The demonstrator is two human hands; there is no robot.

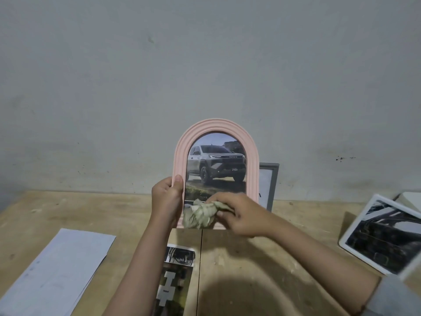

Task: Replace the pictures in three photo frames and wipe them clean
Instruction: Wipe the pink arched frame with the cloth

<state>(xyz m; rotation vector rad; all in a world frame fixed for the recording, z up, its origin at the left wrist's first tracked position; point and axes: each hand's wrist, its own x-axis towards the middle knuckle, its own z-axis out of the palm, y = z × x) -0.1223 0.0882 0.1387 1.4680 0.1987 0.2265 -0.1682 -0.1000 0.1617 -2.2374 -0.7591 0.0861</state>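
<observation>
Nearest the camera, two printed pictures lie overlapped on the pale wooden table, partly hidden by the left forearm; beside them at the left sits a loose stack of plain white paper sheets. At the right edge a white rectangular frame with rounded corners leans tilted, holding a dark glossy print.

Above the table's middle, the left hand wraps the lower left edge of a pink arched frame, thumb over the ribbed front and fingers curled behind. The frame stands upright and shows a picture of a grey pickup truck. The right hand pinches a crumpled, pale greenish cloth tightly in closed fingers, pressing it to the frame's bottom edge.

Behind, a grey square-cornered frame stands against the rough, scuffed grey wall. Three frames are visible in all.
</observation>
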